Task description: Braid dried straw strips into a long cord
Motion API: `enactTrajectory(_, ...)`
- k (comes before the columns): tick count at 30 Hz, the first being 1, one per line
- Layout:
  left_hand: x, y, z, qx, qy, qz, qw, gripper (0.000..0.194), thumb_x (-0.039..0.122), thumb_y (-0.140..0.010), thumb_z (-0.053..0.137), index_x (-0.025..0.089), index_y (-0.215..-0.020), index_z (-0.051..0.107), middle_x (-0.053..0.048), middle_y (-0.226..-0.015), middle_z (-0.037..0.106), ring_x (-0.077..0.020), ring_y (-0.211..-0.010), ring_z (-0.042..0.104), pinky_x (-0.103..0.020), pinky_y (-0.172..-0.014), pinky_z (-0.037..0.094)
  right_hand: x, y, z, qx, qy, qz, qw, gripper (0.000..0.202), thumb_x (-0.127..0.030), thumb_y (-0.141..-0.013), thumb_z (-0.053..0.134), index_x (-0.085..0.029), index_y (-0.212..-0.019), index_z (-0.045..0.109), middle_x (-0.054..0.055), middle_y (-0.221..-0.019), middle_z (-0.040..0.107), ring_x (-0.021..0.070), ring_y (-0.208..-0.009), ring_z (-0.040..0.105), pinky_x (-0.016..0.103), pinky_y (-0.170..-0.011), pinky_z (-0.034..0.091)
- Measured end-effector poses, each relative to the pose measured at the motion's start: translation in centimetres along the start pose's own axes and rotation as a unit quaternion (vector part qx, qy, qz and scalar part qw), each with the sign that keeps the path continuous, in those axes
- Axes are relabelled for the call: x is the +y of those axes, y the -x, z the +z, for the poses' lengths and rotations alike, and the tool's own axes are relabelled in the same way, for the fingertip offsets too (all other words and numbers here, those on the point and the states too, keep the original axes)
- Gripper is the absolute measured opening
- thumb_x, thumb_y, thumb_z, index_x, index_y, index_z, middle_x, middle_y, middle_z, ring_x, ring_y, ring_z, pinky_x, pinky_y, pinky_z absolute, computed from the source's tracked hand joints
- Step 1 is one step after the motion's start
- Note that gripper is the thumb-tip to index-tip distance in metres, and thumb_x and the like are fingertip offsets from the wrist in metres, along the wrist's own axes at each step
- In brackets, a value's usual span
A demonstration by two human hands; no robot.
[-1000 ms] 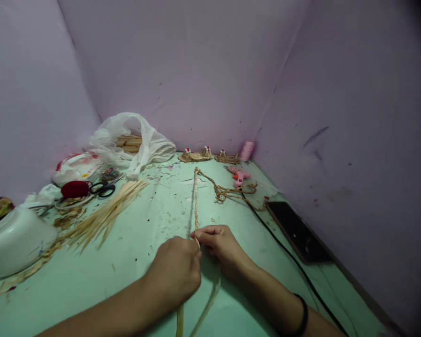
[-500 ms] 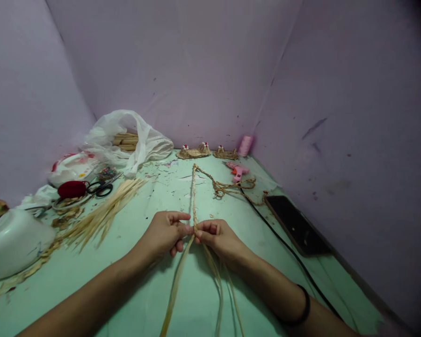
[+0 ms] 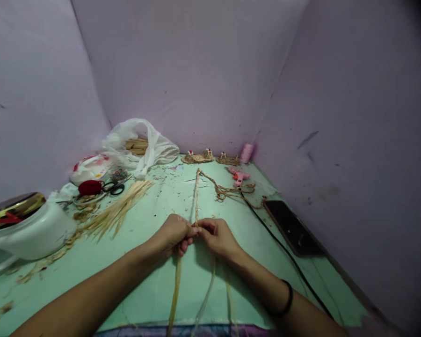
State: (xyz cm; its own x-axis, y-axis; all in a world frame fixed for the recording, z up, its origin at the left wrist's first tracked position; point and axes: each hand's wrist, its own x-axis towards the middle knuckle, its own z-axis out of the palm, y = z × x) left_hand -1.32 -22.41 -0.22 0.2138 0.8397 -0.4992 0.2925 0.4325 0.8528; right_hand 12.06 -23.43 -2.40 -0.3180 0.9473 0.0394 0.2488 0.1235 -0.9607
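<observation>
A thin braid of straw-coloured fibre [image 3: 197, 201] runs up the middle of the green table, bends at its far end and trails off to the right in a loose tangle [image 3: 228, 191]. At its near end my left hand [image 3: 175, 232] pinches the strands, fingers curled. My right hand [image 3: 217, 236] grips the same spot from the other side, thumb against forefinger. The fingertips of both hands touch and hide the crossing point. Loose fibre strands [image 3: 176, 290] hang from under the hands toward the table's near edge.
Left lie a bundle of dry strips [image 3: 121, 206], scissors [image 3: 115, 187], a red pincushion-like item [image 3: 90, 187], a white pot [image 3: 45, 234] and a plastic bag [image 3: 157, 150]. Right are a pink glue gun [image 3: 238, 177], its black cord [image 3: 277, 241], a phone [image 3: 293, 229] and a pink spool [image 3: 246, 153]. Woven slippers [image 3: 197, 158] stand behind.
My left hand's fingers have curled in and closed at the braid's end, where the forefinger was stretched out before. My right hand keeps its pinch. The view has shifted slightly.
</observation>
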Motion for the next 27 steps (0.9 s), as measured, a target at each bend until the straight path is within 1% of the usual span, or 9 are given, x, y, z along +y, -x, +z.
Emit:
enactTrajectory(3, 0.0, 0.1, 0.3, 0.024, -0.018, 0.007, 1.0, 0.016, 0.017, -0.057, 0.049, 0.016, -0.043, 0.041, 0.007, -0.028, 0.033, -0.0043, -0.022, 0.024, -0.018, -0.027, 0.016, 0.3, 0.4, -0.2, 0.027, 0.164, -0.043, 0.985, 0.021, -0.016, -0.071, 0.045, -0.013, -0.064, 0.064, 0.001, -0.058, 0.06, 0.0094, -0.054, 0.047, 0.019, -0.053, 0.033)
enactTrajectory(6, -0.2, 0.0, 0.7, 0.042, 0.001, 0.043, 0.998, 0.012, 0.012, -0.053, 0.047, 0.015, -0.043, 0.041, 0.008, -0.029, 0.029, -0.0019, -0.026, 0.019, -0.018, -0.031, 0.011, 0.0, 0.7, -0.3, 0.034, 0.252, -0.046, 0.966, 0.023, -0.012, -0.07, 0.044, -0.013, -0.062, 0.065, 0.001, -0.053, 0.059, 0.0087, -0.05, 0.045, 0.019, -0.05, 0.032)
enactTrajectory(11, -0.6, -0.3, 1.0, 0.062, -0.015, 0.076, 0.995, 0.011, 0.012, -0.051, 0.047, 0.014, -0.041, 0.043, 0.007, -0.03, 0.029, -0.0027, -0.032, 0.022, -0.018, -0.035, 0.013, -1.5, 1.2, -1.0, 0.082, 0.308, 0.0, 0.948, 0.019, -0.021, -0.069, 0.05, -0.014, -0.065, 0.068, 0.005, -0.06, 0.064, 0.0108, -0.053, 0.05, 0.02, -0.05, 0.031)
enactTrajectory(14, -0.1, 0.1, 1.2, 0.069, -0.023, 0.065, 0.995, 0.011, 0.012, -0.051, 0.046, 0.014, -0.04, 0.044, 0.007, -0.03, 0.03, -0.003, -0.031, 0.022, -0.019, -0.036, 0.014, -2.1, 1.9, -1.2, 0.054, 0.303, 0.033, 0.951, 0.025, -0.029, -0.072, 0.049, -0.014, -0.065, 0.066, 0.004, -0.054, 0.061, 0.0101, -0.047, 0.047, 0.02, -0.044, 0.028)
enactTrajectory(17, 0.5, 0.9, 1.5, 0.077, 0.011, 0.041, 0.996, 0.01, 0.012, -0.05, 0.047, 0.015, -0.041, 0.044, 0.008, -0.031, 0.028, -0.003, -0.03, 0.019, -0.02, -0.035, 0.012, -2.1, 2.8, -0.7, 0.02, 0.346, -0.036, 0.937, 0.024, -0.022, -0.074, 0.044, -0.013, -0.061, 0.063, 0.003, -0.053, 0.059, 0.0093, -0.047, 0.046, 0.02, -0.045, 0.027)
enactTrajectory(20, 0.7, 1.4, 1.5, 0.066, 0.064, 0.018, 0.996, 0.013, 0.014, -0.051, 0.048, 0.016, -0.041, 0.04, 0.009, -0.032, 0.026, -0.0029, -0.03, 0.016, -0.02, -0.034, 0.009, -1.4, 3.4, 0.3, 0.027, 0.424, -0.129, 0.896, 0.019, -0.014, -0.071, 0.043, -0.012, -0.062, 0.06, 0.005, -0.058, 0.059, 0.0102, -0.05, 0.048, 0.022, -0.048, 0.027)
enactTrajectory(22, 0.3, 1.3, 1.3, 0.052, 0.082, 0.012, 0.995, 0.011, 0.017, -0.053, 0.049, 0.017, -0.043, 0.043, 0.009, -0.033, 0.026, -0.0033, -0.03, 0.016, -0.02, -0.034, 0.009, -0.9, 3.6, 0.9, 0.032, 0.464, -0.157, 0.871, 0.016, -0.011, -0.067, 0.044, -0.012, -0.066, 0.059, 0.006, -0.059, 0.058, 0.0105, -0.047, 0.047, 0.023, -0.046, 0.026)
enactTrajectory(25, -0.5, 0.7, 0.9, 0.038, 0.081, 0.06, 0.994, 0.007, 0.019, -0.052, 0.052, 0.015, -0.047, 0.051, 0.006, -0.036, 0.036, -0.0045, -0.035, 0.027, -0.02, -0.037, 0.018, -0.4, 3.8, 1.3, 0.039, 0.487, -0.187, 0.852, 0.017, -0.007, -0.064, 0.044, -0.011, -0.069, 0.059, 0.006, -0.06, 0.058, 0.0105, -0.045, 0.045, 0.024, -0.044, 0.024)
enactTrajectory(27, -1.0, 0.2, 0.6, 0.033, 0.071, 0.101, 0.992, 0.006, 0.018, -0.05, 0.054, 0.013, -0.048, 0.053, 0.004, -0.041, 0.043, -0.0056, -0.041, 0.034, -0.019, -0.041, 0.024, -0.7, 4.0, 1.2, 0.027, 0.465, -0.205, 0.861, 0.016, -0.009, -0.066, 0.044, -0.012, -0.07, 0.059, 0.005, -0.06, 0.058, 0.0104, -0.045, 0.045, 0.023, -0.044, 0.025)
